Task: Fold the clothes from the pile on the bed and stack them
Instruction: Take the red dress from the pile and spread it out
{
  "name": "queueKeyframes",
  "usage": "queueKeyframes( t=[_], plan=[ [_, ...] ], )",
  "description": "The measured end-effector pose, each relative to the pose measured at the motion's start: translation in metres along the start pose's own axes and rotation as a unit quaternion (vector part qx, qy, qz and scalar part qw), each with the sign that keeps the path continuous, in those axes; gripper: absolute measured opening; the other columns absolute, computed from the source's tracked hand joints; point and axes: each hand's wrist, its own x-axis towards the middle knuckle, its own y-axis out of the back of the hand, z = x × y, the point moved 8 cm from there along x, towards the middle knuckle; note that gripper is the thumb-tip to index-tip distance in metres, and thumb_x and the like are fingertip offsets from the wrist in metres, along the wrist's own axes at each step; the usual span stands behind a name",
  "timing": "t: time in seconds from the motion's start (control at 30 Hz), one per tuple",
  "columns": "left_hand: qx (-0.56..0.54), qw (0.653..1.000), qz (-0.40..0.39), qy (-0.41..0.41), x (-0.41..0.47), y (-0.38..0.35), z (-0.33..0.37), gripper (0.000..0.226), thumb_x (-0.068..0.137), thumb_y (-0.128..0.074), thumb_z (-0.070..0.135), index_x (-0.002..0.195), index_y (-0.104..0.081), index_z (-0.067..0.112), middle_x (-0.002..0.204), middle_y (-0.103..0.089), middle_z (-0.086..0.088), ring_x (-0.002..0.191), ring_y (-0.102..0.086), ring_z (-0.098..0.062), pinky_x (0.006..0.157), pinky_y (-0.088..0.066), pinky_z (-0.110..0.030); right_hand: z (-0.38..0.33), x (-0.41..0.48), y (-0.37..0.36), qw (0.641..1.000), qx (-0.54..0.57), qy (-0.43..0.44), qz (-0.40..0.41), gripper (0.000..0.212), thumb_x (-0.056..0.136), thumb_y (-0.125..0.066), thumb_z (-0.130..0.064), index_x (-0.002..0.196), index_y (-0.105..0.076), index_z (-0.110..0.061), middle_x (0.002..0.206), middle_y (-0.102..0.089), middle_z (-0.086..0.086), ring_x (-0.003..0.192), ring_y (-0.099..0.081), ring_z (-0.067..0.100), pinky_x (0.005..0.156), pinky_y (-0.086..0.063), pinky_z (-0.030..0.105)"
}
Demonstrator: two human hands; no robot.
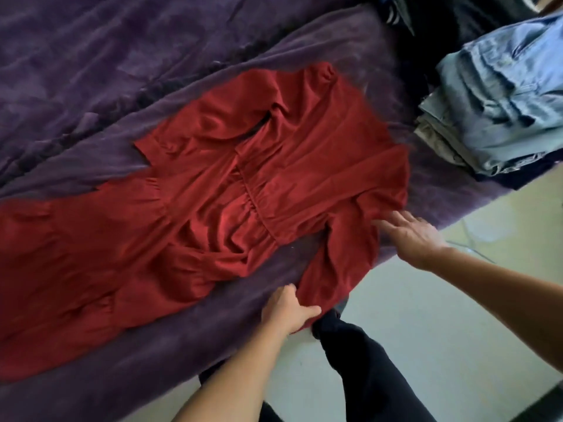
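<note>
Item: red dress (213,193), flat on the purple blanket (91,86), long axis running from the skirt on our left to the collar on our right, near the folded stack (499,102). Near sleeve (338,263) trails to the bed edge. Our left hand (289,309) pinches its cuff; our right hand (408,236), fingers spread, rests at its shoulder. We judge the sleeve folds away from us, across the bodice

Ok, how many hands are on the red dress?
2. The left hand grips the near sleeve end of the red dress; the right hand lays straight fingers on its shoulder, further right. No other hand shows.
</note>
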Motion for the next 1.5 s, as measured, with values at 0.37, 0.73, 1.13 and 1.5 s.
queueKeyframes(
  t=[0.37, 0.73, 1.13, 1.5],
  plan=[
    [-0.286, 0.952, -0.016, 0.105, -0.034, 0.021, -0.043, 0.024, 0.081, -0.066, -0.001, 0.069, -0.054, 0.016, 0.058, -0.052, 0.005, 0.055, -0.045, -0.009, 0.046, -0.036, -0.016, 0.005, 0.031, 0.023, 0.978, 0.064, 0.162, 0.116, 0.015, 0.090, -0.054, -0.036, 0.088, -0.067, -0.028, 0.106, -0.070, -0.005, 0.124, -0.055, 0.022, 0.087, -0.042, 0.041],
    [-0.632, 0.715, 0.113, 0.275, -0.038, 0.133, -0.146, 0.021, 0.096, -0.053, 0.027, 0.091, -0.058, 0.007, 0.082, -0.066, -0.015, 0.057, -0.066, -0.021, 0.057, -0.056, -0.032, -0.041, 0.122, 0.173, 0.971, 0.194, 0.099, 0.102, 0.024, 0.099, -0.043, -0.033, 0.113, -0.054, -0.018, 0.109, -0.067, 0.012, 0.104, -0.061, 0.035, 0.083, -0.044, 0.037],
    [0.150, 0.952, 0.252, 0.086, 0.021, 0.153, -0.107, 0.056, 0.071, -0.073, 0.026, 0.122, -0.051, 0.024, 0.110, -0.056, -0.005, 0.101, -0.058, -0.029, 0.079, -0.049, -0.041, -0.036, 0.151, 0.095, 0.991, 0.124, -0.053, 0.007, 0.043, 0.088, -0.061, -0.026, 0.130, -0.054, -0.020, 0.118, -0.065, 0.014, 0.109, -0.059, 0.034, 0.089, -0.048, 0.040],
    [-0.521, 0.806, 0.105, 0.263, 0.024, 0.224, -0.185, 0.040, 0.089, -0.050, 0.058, 0.110, -0.059, 0.025, 0.108, -0.061, -0.004, 0.085, -0.065, -0.026, 0.066, -0.051, -0.033, -0.022, 0.164, 0.113, 0.992, 0.122, -0.041, -0.002, 0.065, 0.083, -0.063, -0.054, 0.137, -0.043, -0.023, 0.126, -0.060, 0.009, 0.117, -0.054, 0.033, 0.094, -0.039, 0.045]
  ],
)
